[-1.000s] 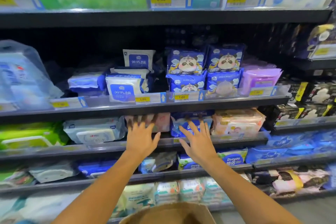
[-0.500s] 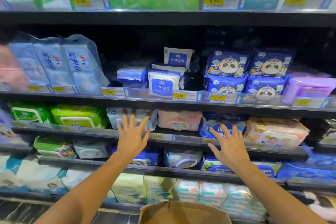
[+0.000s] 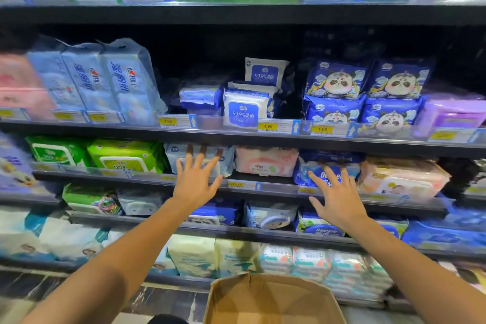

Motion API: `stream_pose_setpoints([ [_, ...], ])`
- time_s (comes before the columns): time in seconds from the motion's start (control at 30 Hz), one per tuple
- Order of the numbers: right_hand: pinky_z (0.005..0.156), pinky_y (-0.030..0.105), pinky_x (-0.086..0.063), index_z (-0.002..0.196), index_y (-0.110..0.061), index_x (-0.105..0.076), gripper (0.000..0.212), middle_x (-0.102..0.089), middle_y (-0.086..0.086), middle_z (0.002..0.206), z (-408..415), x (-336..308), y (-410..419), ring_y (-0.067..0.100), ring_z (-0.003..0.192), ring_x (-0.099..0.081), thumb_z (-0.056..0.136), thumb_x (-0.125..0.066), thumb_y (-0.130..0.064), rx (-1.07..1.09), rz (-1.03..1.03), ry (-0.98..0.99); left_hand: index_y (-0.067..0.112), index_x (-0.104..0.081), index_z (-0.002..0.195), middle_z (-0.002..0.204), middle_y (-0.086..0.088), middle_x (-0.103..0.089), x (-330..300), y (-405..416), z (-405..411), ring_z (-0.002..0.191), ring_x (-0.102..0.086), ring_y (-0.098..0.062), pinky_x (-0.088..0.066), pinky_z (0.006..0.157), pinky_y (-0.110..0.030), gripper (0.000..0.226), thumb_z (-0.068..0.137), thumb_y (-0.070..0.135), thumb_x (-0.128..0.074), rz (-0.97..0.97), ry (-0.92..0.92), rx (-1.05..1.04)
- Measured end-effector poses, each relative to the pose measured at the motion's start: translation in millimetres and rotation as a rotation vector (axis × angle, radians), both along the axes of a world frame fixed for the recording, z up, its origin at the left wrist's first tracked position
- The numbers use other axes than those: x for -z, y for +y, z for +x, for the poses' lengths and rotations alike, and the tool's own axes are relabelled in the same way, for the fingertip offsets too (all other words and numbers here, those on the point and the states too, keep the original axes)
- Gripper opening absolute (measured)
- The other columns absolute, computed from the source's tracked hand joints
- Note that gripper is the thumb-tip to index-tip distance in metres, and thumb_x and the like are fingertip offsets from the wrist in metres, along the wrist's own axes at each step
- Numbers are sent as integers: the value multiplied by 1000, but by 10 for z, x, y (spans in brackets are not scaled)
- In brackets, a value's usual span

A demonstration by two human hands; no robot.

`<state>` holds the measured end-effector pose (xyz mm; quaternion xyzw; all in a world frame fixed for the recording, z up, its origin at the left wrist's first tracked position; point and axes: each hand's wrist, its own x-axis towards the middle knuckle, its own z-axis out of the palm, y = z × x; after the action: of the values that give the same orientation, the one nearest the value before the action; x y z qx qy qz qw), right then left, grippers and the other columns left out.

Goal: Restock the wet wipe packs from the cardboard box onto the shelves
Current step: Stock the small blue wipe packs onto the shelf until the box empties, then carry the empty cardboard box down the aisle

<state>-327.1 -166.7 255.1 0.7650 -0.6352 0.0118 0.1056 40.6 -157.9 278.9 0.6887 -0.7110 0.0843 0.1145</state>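
Both my arms reach toward the second shelf from the middle. My left hand (image 3: pixel 196 179) has its fingers spread in front of a white and blue wipe pack (image 3: pixel 226 159). My right hand (image 3: pixel 335 194) is spread the same way before a blue wipe pack (image 3: pixel 313 168). Neither hand holds anything, and I cannot tell whether the fingertips touch the packs. Between these two packs lies a pink wipe pack (image 3: pixel 265 162). The open cardboard box (image 3: pixel 271 300) stands below my arms at the bottom edge; its inside is mostly hidden.
Black shelves (image 3: pixel 263 137) run across the whole view, packed with wipes: green packs (image 3: pixel 126 155) at left, panda packs (image 3: pixel 365 92) and a 99.9% pack (image 3: pixel 246 108) above, a peach pack (image 3: pixel 402 176) at right. Yellow price tags (image 3: pixel 267 126) line the edges.
The view has swung left, so the shelves have slid to the right. Both hands stay spread at the same shelf, the right hand a little lower than before.
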Motion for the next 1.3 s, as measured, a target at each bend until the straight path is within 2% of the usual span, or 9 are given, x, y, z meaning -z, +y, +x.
stream_pose_setpoints([
  [0.07, 119, 59, -18, 157, -39, -14, 70, -18, 7, 165, 12, -5, -18, 49, 146, -18, 96, -35, -63, 5, 5, 5, 34, -28, 153, 155, -14, -33, -6, -39, -12, 145, -19, -43, -12, 118, -63, 61, 98, 57, -38, 24, -3, -4],
  [0.57, 116, 62, -23, 156, -36, -24, 73, -26, 11, 162, -19, 48, -52, 52, 143, -21, 91, -36, -68, -11, -54, 24, 25, -42, 147, 142, -22, -46, 142, -85, -13, 132, -35, -51, -22, 110, -69, 62, 95, 58, -44, -104, -129, 13],
  [0.7, 116, 63, -22, 156, -36, -21, 76, -25, 13, 162, -24, 84, -84, 53, 143, -20, 90, -32, -71, -24, -68, 24, 27, -33, 152, 150, -24, -35, 165, -54, -44, 139, -25, -51, -16, 113, -69, 68, 94, 62, -41, -75, -98, -7],
  [0.8, 115, 67, -20, 157, -33, -20, 77, -22, 17, 162, -20, 240, -116, 55, 143, -17, 91, -37, -69, -26, -147, 24, 28, -22, 156, 160, -21, -19, 316, -18, -40, 146, -9, -50, -18, 115, -67, 74, 93, 55, -51, -143, -24, 55],
  [0.93, 117, 68, -8, 156, -22, -29, 67, -15, 17, 164, -63, 515, -45, 53, 148, -7, 98, -45, -53, -164, -321, -240, 23, -24, 156, 166, -12, -5, 701, 210, -87, 152, 3, -39, -8, 121, -57, 72, 94, 42, -54, -251, 104, 208],
  [1.03, 116, 65, -15, 153, -9, -34, 68, -17, 22, 162, -217, 834, 339, 46, 150, -9, 95, -60, -36, -281, -394, -404, 15, -24, 156, 165, -12, -7, 1009, 501, -269, 152, -1, -39, -7, 123, -49, 77, 91, 36, -60, -200, 247, 257],
  [1.13, 115, 64, -22, 149, -2, -37, 76, -22, 23, 160, -360, 1404, 985, 44, 149, -17, 86, -73, -25, -272, -193, -588, 12, -25, 156, 165, -8, -6, 1392, 979, -397, 153, -3, -33, -1, 124, -34, 80, 90, 27, -68, 9, 443, 246],
  [1.2, 117, 62, -23, 153, -8, -28, 92, -14, 17, 164, -479, 1755, 1523, 37, 152, -14, 81, -81, -26, -109, 99, -680, 16, -25, 156, 166, -3, -6, 1685, 1375, -406, 153, -3, -27, -5, 124, -42, 80, 90, 36, -64, 205, 535, 190],
  [1.3, 120, 49, -23, 159, -27, -4, 118, 7, -7, 166, -709, 2090, 2342, 15, 153, 0, 74, -85, -38, 129, 566, -759, 26, -20, 157, 166, 7, 0, 2133, 2050, -354, 153, -2, -18, -13, 122, -46, 85, 87, 56, -57, 518, 622, 60],
])
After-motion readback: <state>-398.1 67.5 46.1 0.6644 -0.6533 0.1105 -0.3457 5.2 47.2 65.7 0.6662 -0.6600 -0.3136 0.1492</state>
